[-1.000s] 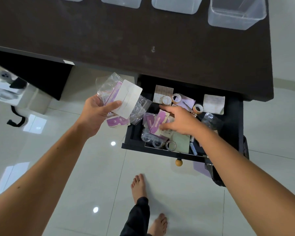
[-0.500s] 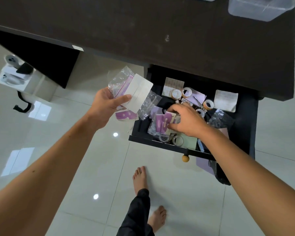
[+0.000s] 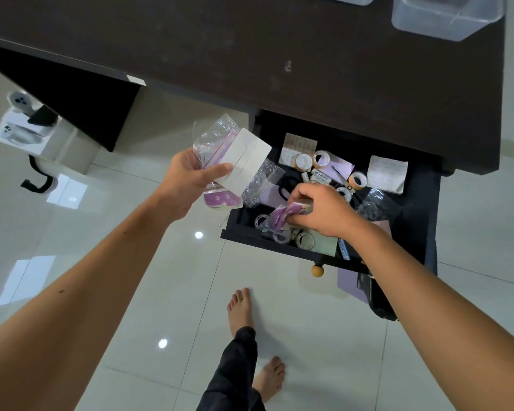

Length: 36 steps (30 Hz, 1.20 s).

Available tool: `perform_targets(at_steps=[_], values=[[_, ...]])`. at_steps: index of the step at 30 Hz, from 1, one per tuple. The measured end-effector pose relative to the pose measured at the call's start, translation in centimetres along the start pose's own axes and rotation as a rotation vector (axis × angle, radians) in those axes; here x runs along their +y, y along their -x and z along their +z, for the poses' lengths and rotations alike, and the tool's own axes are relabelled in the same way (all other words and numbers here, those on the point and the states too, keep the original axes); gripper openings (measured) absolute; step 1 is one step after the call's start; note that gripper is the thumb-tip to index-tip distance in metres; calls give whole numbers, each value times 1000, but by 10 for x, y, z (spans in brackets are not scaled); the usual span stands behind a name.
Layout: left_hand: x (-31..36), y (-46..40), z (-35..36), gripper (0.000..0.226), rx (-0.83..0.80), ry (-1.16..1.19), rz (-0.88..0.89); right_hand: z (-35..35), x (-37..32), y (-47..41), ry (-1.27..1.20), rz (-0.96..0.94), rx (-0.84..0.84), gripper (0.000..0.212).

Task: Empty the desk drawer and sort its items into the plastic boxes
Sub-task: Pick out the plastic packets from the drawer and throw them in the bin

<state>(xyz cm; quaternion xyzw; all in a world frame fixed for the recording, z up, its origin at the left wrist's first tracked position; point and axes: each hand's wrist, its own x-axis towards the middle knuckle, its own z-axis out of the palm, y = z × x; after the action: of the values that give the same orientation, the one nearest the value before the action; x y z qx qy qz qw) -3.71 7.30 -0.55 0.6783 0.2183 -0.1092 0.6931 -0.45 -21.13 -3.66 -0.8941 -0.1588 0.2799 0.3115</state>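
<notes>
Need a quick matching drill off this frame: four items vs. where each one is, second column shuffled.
Things:
1. white card
2. purple packet
3. clear plastic box
4. wooden knob

Places:
A. on the desk top, far right
B. gripped by the right hand inside the drawer
C. on the drawer's front
D. held in the left hand, outside the drawer

Pairs: 1-D, 2-B, 3-A, 4-C
</notes>
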Motion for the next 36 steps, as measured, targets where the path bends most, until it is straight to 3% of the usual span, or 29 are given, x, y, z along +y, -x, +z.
perform_targets(at_steps=[6,15,20,23,28,32,36], values=[[3,0,7,28,-9,-9,14,-30,-7,24,-162,66,21,27],[21,6,64,15,-68,-9,79,-84,-7,56,-542,108,217,28],[18,2,89,25,10,-27,125,-94,3,73,-684,119,250,31],[13,0,101,17,13,-46,110,-96,9,83,-745,102,253,30],[10,8,125,9,-219,-54,69,-89,18,83,-651,178,398,33],[13,13,145,46,-383,-25,-7,-78,22,77,-553,280,524,34],[14,16,163,45,-387,-129,14,-73,17,74,-496,326,532,32]])
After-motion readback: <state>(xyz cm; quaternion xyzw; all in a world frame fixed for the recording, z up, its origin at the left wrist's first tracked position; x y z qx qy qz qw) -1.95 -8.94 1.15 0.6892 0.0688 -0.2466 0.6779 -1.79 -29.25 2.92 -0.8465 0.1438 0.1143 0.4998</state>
